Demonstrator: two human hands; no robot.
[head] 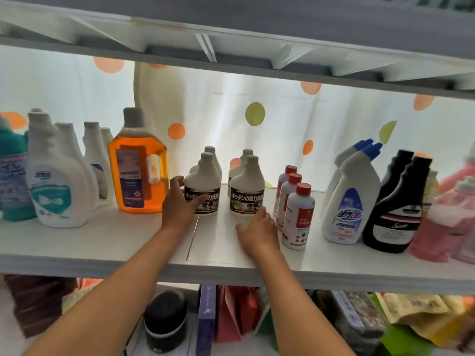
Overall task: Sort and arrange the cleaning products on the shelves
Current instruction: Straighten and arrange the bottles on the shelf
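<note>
My left hand [180,201] has its fingers curled around the left kitchen-cleaner bottle [202,187] on the middle shelf [102,242], probably to line it up with its row. The bottle stands upright, label toward me. My right hand [257,231] seems relaxed and open, touching the base of the right kitchen-cleaner bottle [247,190].

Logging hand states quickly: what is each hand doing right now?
Left hand: grips the front left black-label bottle.
Right hand: open, holding nothing, fingertips at the base of the front right black-label bottle.
</note>
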